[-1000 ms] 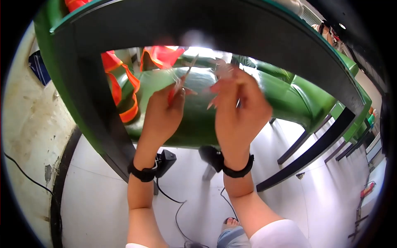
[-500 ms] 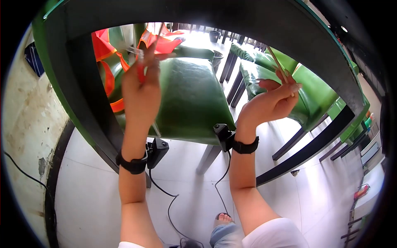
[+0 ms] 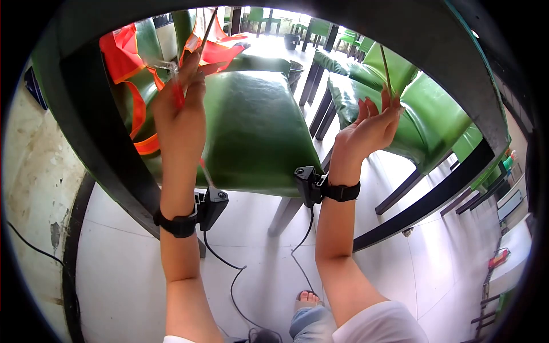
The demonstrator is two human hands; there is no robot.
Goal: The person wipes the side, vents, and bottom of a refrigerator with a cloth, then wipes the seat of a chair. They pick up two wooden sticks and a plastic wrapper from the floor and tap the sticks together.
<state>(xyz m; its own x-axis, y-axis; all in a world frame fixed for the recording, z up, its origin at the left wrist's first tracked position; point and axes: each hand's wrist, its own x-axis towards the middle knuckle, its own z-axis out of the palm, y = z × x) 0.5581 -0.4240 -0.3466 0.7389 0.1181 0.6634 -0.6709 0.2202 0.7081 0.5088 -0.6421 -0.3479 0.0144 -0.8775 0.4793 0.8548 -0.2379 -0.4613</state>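
My left hand is raised at the left, over the green seat, its fingers closed round a thin stick that points up. A red and clear object also sits in this hand; part of it is hidden and blurred. A thin rod shows below the hand, near the wrist. On the right, my right hand pinches another thin stick, held nearly upright between thumb and fingers. Each wrist wears a black strap with a small black device.
A dark curved frame arches across the top. Green padded chairs stand beyond, with orange-red cloth at the left. Black cables hang to the pale floor. A stained wall is at the far left.
The view has shifted slightly. My left hand has moved left and a little down in view. My right hand has shifted left, and its stick now stands more upright.
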